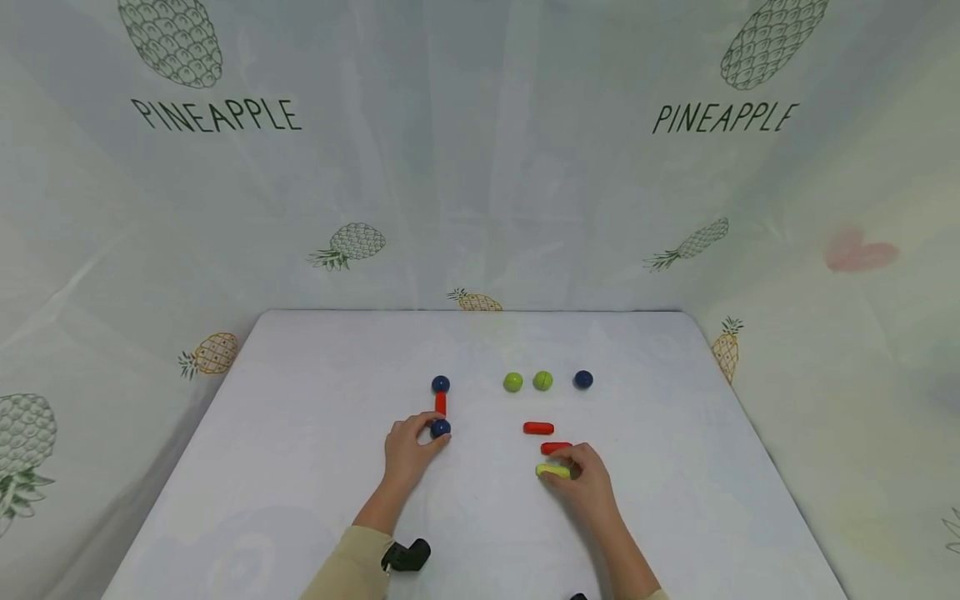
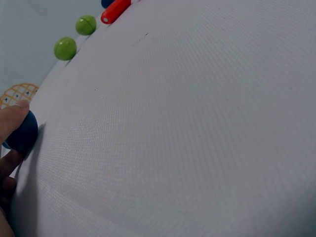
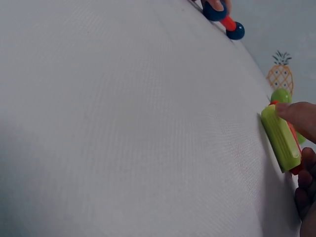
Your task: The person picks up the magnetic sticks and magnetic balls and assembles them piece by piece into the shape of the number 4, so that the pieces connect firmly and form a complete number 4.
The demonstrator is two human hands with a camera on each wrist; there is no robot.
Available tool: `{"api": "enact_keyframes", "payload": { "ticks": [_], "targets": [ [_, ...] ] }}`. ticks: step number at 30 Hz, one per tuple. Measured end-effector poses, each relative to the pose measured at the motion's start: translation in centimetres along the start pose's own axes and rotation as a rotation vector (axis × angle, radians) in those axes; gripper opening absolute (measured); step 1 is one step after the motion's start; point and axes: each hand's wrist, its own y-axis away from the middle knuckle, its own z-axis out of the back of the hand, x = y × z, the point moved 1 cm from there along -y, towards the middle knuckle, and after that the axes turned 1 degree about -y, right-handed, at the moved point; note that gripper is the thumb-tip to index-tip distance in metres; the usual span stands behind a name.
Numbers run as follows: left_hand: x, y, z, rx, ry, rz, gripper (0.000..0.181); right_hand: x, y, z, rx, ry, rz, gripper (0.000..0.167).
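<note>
My left hand point(image 1: 408, 450) pinches the nearer blue ball point(image 1: 440, 428) between thumb and fingers. A red rod point(image 1: 440, 405) runs from that ball to a farther blue ball point(image 1: 440, 384), the three in one line. In the left wrist view the held ball point(image 2: 24, 133) sits at the left edge. My right hand point(image 1: 589, 487) has its thumb and fingers at a yellow-green rod point(image 1: 552, 472); in the right wrist view the thumb touches one end of this rod point(image 3: 281, 138). Just behind it lies a red rod point(image 1: 555, 448), partly covered by the fingers.
Another red rod point(image 1: 538, 428) lies farther back on the white table point(image 1: 315, 400). Behind it stand two green balls point(image 1: 513, 382), point(image 1: 543, 381) and a single blue ball point(image 1: 583, 380) in a row. A black device point(image 1: 408, 556) is beside the left sleeve.
</note>
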Motion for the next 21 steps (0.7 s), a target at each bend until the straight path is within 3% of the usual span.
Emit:
{"api": "enact_keyframes", "payload": {
  "ticks": [21],
  "targets": [
    [0.02, 0.10, 0.06, -0.009, -0.004, -0.003, 0.034, 0.24, 0.05, -0.32, 0.047, 0.108, -0.003, 0.026]
  ]
}}
